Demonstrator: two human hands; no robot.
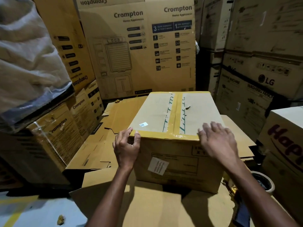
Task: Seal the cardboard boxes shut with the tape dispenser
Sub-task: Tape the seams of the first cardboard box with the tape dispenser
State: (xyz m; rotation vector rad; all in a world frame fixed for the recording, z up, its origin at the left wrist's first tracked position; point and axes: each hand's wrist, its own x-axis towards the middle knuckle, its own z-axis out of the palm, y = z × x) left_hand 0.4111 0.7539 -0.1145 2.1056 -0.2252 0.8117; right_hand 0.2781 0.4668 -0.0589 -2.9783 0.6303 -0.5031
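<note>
A brown cardboard box (165, 115) stands in front of me on flattened cardboard. Its top flaps are closed, with yellowish tape along the middle seam and along the near top edge. My left hand (126, 146) grips the box's near left top corner, thumb on the top and fingers curled on the front face. My right hand (216, 141) lies flat with spread fingers over the near right top corner, pressing on the tape. A roll of tape (264, 181) lies low at the right, partly hidden behind my right forearm. I see no dispenser handle.
Flattened cardboard sheets (105, 145) lie under and around the box. Tall stacked cartons (139, 46) close in at the back, left and right. A plastic-wrapped bundle (27, 63) hangs at the upper left. Bare grey floor (32, 210) shows at the lower left.
</note>
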